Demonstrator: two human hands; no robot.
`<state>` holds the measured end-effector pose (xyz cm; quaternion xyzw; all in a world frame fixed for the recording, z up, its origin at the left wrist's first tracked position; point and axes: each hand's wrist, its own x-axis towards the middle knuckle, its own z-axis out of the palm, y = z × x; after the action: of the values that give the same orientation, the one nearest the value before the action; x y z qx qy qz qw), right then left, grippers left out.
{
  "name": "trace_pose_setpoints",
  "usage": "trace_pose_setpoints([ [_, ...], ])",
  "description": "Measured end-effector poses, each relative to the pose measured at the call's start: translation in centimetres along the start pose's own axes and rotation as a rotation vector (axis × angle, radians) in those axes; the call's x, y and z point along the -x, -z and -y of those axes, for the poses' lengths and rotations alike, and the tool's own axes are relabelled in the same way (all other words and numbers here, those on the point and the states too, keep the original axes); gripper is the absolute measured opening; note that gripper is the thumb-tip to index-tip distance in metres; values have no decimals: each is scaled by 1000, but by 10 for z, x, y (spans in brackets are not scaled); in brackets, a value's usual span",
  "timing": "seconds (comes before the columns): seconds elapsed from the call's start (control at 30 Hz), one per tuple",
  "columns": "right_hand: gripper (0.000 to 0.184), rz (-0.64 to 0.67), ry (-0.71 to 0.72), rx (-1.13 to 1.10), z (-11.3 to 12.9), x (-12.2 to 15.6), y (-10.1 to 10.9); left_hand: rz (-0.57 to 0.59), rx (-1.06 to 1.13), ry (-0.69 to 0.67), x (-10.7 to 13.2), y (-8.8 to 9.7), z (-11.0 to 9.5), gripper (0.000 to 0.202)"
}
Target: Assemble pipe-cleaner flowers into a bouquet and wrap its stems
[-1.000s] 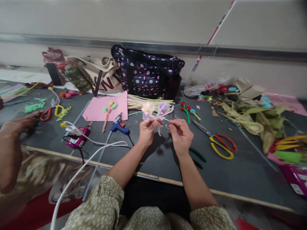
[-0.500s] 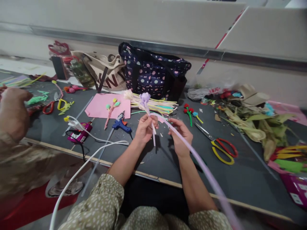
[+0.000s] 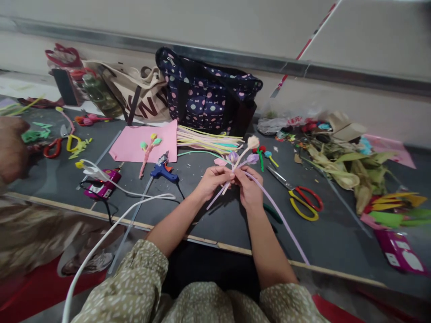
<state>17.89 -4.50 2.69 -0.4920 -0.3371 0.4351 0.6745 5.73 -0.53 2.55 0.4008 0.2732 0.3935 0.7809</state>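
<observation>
My left hand [image 3: 215, 179] is closed on the stems of a small bunch of pipe-cleaner flowers [image 3: 253, 142], with one cream and two lilac heads fanned out above the fingers. Stem ends stick out below, towards the lower left. My right hand [image 3: 251, 186] meets it at the crossing point, its thumb and fingers pinching a long lilac pipe cleaner [image 3: 279, 211] against the stems. The long end arcs down to the right, to the table's front edge. Exactly how the strand passes round the stems is hidden by the fingertips.
Left stand a blue glue gun [image 3: 164, 172], a pink sheet [image 3: 128, 143] with a pipe-cleaner stalk, and a purple power strip [image 3: 103, 184]. Scissors [image 3: 299, 197] lie right, dried husks [image 3: 350, 175] beyond. Behind are loose pipe cleaners [image 3: 208, 140] and a navy bag [image 3: 208, 98]. Another person's hand [image 3: 13, 148] is far left.
My hands have come together at the stems. The flower bunch has tilted right and its heads have spread. The long lilac pipe cleaner now hangs lower, and the view has shifted slightly.
</observation>
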Motion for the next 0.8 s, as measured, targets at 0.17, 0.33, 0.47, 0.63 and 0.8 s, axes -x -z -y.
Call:
trace_pose_setpoints([
  [0.17, 22, -30, -28, -77, -1, -2, -1, 15, -109, -49, 1, -2, 0, 31],
  [0.33, 18, -34, 60, -54, -5, -2, -3, -9, -84, -78, -2, -2, 4, 32],
  [0.47, 15, -80, 71, -119, -11, -2, -5, 0, -81, -82, -6, 2, 11, 29],
  [0.63, 20, -169, -17, -230, -14, -2, -9, -2, -43, -76, -7, 1, 15, 27],
  [0.8, 20, -167, -65, -274, -12, -1, -11, -60, -12, -92, -8, 0, 17, 27],
])
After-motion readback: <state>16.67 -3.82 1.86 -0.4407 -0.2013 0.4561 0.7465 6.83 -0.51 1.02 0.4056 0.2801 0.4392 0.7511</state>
